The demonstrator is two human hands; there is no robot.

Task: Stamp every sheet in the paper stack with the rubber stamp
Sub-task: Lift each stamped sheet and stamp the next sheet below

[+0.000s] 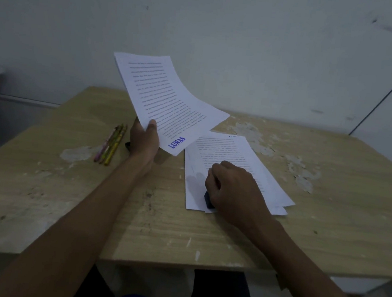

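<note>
right hand (231,190) on rubber stamp (209,200)

1. I'm counting two hands: left (143,141), right (231,190).
2. I'm seeing one stamp (208,200).
3. I'm counting three pencils (111,144).
4. I'm seeing two batches of sheets: one lifted (166,100), one lying on the table (236,169).

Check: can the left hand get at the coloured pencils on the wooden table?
Probably not yet: the left hand grips the stamped printed sheets. The coloured pencils lie unobstructed just beside it.
</note>
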